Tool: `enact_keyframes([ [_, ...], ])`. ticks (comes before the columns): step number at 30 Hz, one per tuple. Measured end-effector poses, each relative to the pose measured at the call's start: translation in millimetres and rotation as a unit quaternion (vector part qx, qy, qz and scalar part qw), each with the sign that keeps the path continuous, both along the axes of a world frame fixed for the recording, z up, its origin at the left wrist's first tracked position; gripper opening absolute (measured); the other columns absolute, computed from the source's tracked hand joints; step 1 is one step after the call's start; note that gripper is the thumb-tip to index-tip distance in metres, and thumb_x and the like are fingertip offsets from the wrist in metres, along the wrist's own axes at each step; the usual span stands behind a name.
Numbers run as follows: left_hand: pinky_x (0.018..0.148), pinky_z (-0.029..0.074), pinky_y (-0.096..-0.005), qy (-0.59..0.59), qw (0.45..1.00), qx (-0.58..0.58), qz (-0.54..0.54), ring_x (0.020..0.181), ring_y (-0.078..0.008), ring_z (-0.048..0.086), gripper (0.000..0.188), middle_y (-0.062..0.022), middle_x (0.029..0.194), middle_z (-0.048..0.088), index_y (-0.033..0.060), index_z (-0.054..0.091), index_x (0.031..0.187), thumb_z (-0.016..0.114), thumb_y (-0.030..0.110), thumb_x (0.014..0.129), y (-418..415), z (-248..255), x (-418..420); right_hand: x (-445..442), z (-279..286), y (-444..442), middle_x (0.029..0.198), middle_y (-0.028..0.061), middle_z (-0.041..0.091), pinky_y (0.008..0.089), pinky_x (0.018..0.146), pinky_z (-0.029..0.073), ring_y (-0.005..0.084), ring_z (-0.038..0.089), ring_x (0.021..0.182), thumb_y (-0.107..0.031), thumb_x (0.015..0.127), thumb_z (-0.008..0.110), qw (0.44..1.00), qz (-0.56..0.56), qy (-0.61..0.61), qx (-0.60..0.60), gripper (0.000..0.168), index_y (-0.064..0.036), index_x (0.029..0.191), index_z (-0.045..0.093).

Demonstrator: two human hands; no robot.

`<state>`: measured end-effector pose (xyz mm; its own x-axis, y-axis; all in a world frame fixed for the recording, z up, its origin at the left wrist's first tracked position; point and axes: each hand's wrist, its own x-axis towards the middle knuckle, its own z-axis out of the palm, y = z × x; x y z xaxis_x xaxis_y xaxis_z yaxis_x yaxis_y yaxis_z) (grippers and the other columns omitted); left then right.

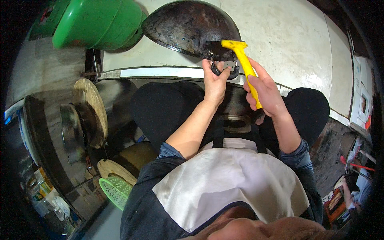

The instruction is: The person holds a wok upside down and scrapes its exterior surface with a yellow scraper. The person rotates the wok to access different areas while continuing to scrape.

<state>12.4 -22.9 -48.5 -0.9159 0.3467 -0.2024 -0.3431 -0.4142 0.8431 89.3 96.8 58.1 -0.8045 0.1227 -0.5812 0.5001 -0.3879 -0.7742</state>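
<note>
A blackened wok (pixel 186 27) rests tilted on the pale tiled floor, its outer side towards me. Its dark loop handle (pixel 232 74) is held by my left hand (pixel 215 82), with the thumb over the loop. My right hand (pixel 265 91) grips a yellow-handled scraper (pixel 247 66). The scraper's head lies against the wok's sooty surface, just above the handle; its blade edge is hard to see. Both forearms reach forward between my knees.
Beside the wok, a green gas cylinder (pixel 105 24) lies to the left. Round wooden lids (pixel 100 117) and a green perforated basket (pixel 117 190) stand at my left. A dark raised edge (pixel 45 135) runs farther left. Another person (pixel 360 189) is at the lower right.
</note>
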Motion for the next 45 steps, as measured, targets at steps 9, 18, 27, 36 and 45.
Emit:
enact_keyframes([
  [9, 0.089, 0.038, -0.027, 0.019, 0.999, -0.029, -0.025, 0.105, -0.016, 0.046, 0.065, -0.0078, 0.115, 0.044, 0.0065, 0.026, 0.126, 0.049, -0.014, 0.069, -0.5, 8.8, -0.5, 11.0, 7.1, 11.7, 0.071, 0.0037, 0.049, 0.0239, 0.037, 0.041, 0.0092, 0.046, 0.043, -0.012, 0.09, 0.046, 0.982, 0.14, -0.058, 0.11, 0.052, -0.018, 0.139, 0.03],
  [18, 0.091, 0.036, -0.0269, -0.013, 0.999, -0.034, -0.037, 0.108, -0.0161, 0.043, 0.066, -0.0071, 0.119, 0.041, 0.0081, 0.024, 0.127, 0.048, -0.015, 0.07, 0.3, 8.6, 2.9, -5.3, 13.6, 21.0, 0.068, 0.0026, 0.047, 0.0231, 0.037, 0.04, 0.0081, 0.045, 0.043, -0.013, 0.091, 0.044, 0.969, 0.191, -0.068, 0.141, 0.05, -0.019, 0.139, 0.031],
  [27, 0.091, 0.039, -0.0278, -0.047, 0.997, -0.046, -0.044, 0.111, -0.0174, 0.045, 0.062, -0.008, 0.118, 0.042, 0.0096, 0.025, 0.124, 0.047, -0.016, 0.072, -1.3, 5.1, 3.2, -4.1, 18.5, 11.3, 0.066, 0.0009, 0.044, 0.0214, 0.036, 0.038, 0.0068, 0.041, 0.041, -0.013, 0.092, 0.042, 0.959, 0.2, -0.085, 0.18, 0.05, -0.023, 0.139, 0.03],
  [36, 0.091, 0.04, -0.0303, -0.039, 0.998, 0.026, -0.036, 0.112, -0.0174, 0.039, 0.061, -0.007, 0.118, 0.038, 0.0105, 0.026, 0.123, 0.046, -0.019, 0.072, 1.9, 10.1, -6.8, 3.2, -22.1, -17.6, 0.068, 0.0025, 0.047, 0.0235, 0.037, 0.041, 0.0084, 0.043, 0.042, -0.014, 0.092, 0.046, 0.991, 0.068, -0.049, 0.103, 0.05, -0.023, 0.138, 0.03],
  [45, 0.091, 0.038, -0.0346, -0.034, 0.997, 0.051, -0.041, 0.119, -0.0177, 0.039, 0.058, -0.0019, 0.121, 0.04, 0.0141, 0.034, 0.115, 0.044, -0.02, 0.07, -8.5, 15.8, -17.9, -2.5, -19.1, 21.9, 0.067, -0.0007, 0.048, 0.0201, 0.039, 0.039, 0.0052, 0.043, 0.044, -0.013, 0.09, 0.051, 0.989, 0.039, 0.042, 0.139, 0.05, -0.023, 0.137, 0.036],
])
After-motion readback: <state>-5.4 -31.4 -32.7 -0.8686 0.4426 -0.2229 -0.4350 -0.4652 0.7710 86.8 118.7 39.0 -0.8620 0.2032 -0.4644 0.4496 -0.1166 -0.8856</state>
